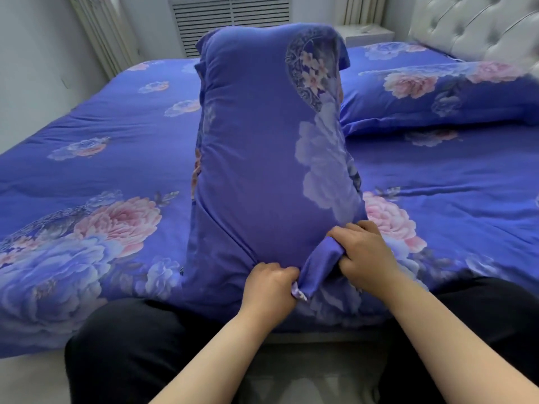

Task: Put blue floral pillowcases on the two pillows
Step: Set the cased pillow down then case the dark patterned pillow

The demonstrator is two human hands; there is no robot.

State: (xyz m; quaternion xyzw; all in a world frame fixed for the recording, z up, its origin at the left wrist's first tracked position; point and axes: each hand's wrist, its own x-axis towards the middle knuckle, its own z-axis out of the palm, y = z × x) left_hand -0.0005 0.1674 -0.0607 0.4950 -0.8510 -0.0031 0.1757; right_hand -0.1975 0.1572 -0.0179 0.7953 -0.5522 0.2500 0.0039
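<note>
While the left hand and right hand both clench the open end of a blue floral pillowcase standing stuffed on the bed, uneven tugging could topple it.

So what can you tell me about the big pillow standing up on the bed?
The standing pillow is plump and wears a soft-looking blue case printed with pale and pink flowers. It stands on end on the bed's flowered cover, near the close edge, leaning slightly. At its bottom, the left hand and right hand grip a bunched flap of the case.
</note>
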